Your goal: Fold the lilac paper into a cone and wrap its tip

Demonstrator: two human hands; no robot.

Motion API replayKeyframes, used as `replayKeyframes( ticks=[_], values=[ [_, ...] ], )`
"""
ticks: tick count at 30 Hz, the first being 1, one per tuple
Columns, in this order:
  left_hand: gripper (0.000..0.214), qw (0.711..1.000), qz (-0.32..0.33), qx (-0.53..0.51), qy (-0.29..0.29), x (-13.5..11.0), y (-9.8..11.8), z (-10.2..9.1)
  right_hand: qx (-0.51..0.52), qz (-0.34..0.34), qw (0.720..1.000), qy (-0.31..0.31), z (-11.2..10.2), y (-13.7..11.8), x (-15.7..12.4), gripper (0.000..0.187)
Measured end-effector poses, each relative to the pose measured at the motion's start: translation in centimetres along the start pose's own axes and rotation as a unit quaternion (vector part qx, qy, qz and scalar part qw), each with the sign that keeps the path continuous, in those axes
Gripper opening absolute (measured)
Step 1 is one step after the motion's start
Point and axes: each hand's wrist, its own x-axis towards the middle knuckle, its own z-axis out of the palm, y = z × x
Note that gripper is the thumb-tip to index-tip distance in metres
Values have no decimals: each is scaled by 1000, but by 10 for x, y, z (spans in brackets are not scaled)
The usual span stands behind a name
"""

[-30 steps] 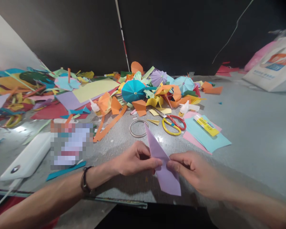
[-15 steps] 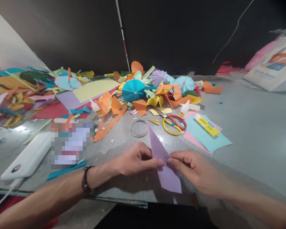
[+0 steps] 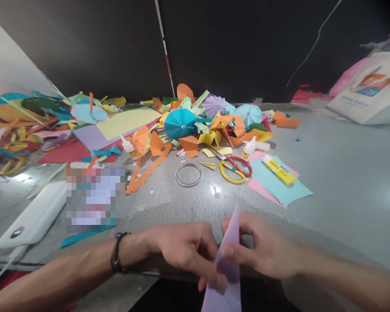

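Observation:
A folded sheet of purple paper point(image 3: 230, 273) is held over the table's front edge, its narrow point upward and its wider end running out of the picture at the bottom. My left hand point(image 3: 191, 253) grips its left side low down, thumb on the front face. Higher up, my right hand point(image 3: 260, 247) pinches it with the thumb in front and the fingers behind. Beyond the hands lie a grey ring point(image 3: 189, 186), a small yellow paper cone point(image 3: 208, 165) and scissors point(image 3: 233, 177) with yellow and red handles.
Paper scraps and small paper umbrellas point(image 3: 181, 124) crowd the back. A glue stick point(image 3: 279, 170) rests on blue and pink sheets at right. Small white bottles point(image 3: 248, 148) stand nearby. A white power bank point(image 3: 32, 216) lies left, and a white bag point(image 3: 367, 93) stands back right.
Both hands have drawn the purple paper down toward me, past the table edge. Its point has turned from leaning left to leaning slightly right. My left hand's grip is now lower than the right's.

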Motion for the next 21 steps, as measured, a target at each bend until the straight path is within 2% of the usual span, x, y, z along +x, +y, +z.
replayKeyframes(
  ticks=[4,9,13,15,17,21],
  values=[
    [26,1000,-4,2,-27,3,3,2,13,-24,998,-60,1,2,1,53],
    [30,999,4,11,-36,3,14,0,37,-19,997,-65,3,5,-1,57],
    [30,999,-1,12,-30,1,10,-1,47,-8,996,-70,4,8,-1,57],
    [32,999,-7,7,-49,1,7,-2,24,-8,998,-51,2,8,-2,59],
    [32,998,-15,3,-64,0,5,-4,-19,1,1000,-7,-3,6,-2,64],
    [31,998,-28,10,-49,-2,7,-7,-71,29,996,47,-8,-2,-4,71]
  ],
)
